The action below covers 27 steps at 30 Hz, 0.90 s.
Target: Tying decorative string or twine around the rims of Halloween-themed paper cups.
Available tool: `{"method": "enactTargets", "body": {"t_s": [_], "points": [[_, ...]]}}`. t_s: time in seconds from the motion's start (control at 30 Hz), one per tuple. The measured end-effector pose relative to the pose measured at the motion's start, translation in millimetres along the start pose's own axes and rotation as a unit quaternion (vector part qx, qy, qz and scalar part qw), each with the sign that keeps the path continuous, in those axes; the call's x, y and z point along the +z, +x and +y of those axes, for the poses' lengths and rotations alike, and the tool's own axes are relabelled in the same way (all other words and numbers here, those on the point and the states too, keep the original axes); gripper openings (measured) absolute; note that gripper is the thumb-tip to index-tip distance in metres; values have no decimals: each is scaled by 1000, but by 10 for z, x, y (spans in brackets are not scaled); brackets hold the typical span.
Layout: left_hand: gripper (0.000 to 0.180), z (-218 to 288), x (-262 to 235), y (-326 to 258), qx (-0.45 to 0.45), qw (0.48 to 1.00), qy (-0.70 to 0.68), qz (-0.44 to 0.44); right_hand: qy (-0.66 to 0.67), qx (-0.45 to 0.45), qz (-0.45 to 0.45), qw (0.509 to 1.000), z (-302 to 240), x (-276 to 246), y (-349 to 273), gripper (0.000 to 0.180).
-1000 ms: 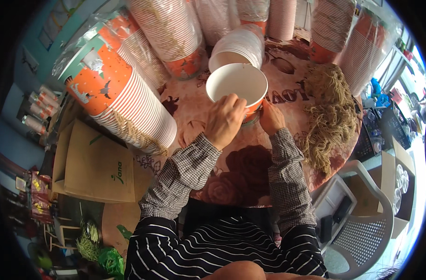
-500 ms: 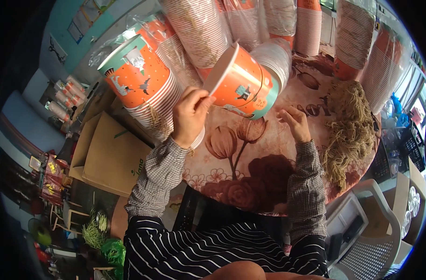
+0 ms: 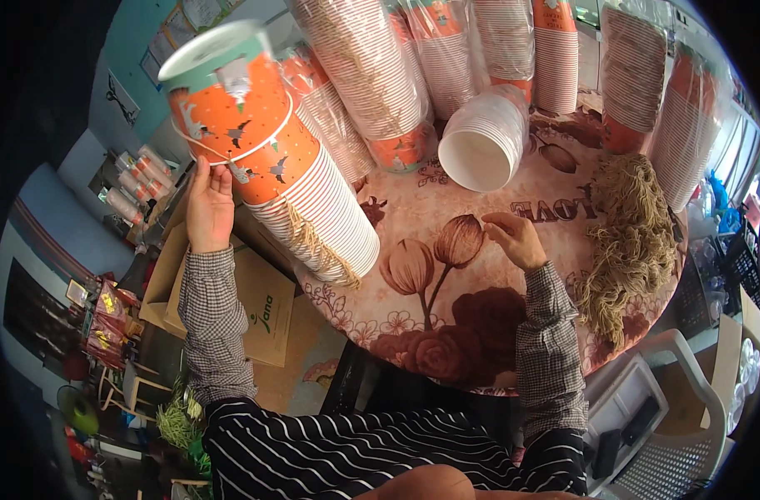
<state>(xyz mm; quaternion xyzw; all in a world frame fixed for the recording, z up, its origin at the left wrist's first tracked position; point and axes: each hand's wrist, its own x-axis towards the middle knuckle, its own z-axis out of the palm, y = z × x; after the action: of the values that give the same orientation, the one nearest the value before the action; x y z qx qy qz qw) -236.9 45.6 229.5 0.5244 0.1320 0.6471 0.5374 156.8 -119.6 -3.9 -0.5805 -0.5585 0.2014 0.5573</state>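
Note:
My left hand point(image 3: 209, 204) reaches out to the left and grips the outermost orange paper cup point(image 3: 230, 108), which has a teal rim band and a string handle. The cup sits nested on the end of a long stack of like cups point(image 3: 326, 221) that lies on its side over the table's left edge. My right hand point(image 3: 517, 237) rests on the floral tablecloth point(image 3: 446, 333) with its fingers loosely bent and nothing in them. A pile of tan string point(image 3: 630, 242) lies just to its right.
A stack of white cups point(image 3: 480, 146) lies on its side at the table's middle back. Several plastic-wrapped cup stacks point(image 3: 380, 75) crowd the far edge. A cardboard box point(image 3: 246, 308) sits on the floor at the left, a white plastic chair point(image 3: 646, 417) at the right.
My left hand has carried the orange cup from the table's middle out to the left and onto the end of the lying stack. My right hand has stayed on the tablecloth.

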Motion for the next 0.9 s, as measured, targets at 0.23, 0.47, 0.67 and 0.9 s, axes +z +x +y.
{"method": "enactTargets", "body": {"t_s": [0.23,0.47,0.67,0.9], "points": [[14,-187,-462,116,-92,987,-129,13,-18,-13,-3,1000,127,43,-23,29],[15,-230,-487,-59,-142,989,-1,40,-12,1,-11,1000,131,89,-23,28],[16,-304,-432,-231,-173,981,86,11,-37,8,-21,999,137,89,-24,29],[19,-309,-364,-319,-183,974,129,17,-41,12,-26,999,154,109,-18,29]]}}
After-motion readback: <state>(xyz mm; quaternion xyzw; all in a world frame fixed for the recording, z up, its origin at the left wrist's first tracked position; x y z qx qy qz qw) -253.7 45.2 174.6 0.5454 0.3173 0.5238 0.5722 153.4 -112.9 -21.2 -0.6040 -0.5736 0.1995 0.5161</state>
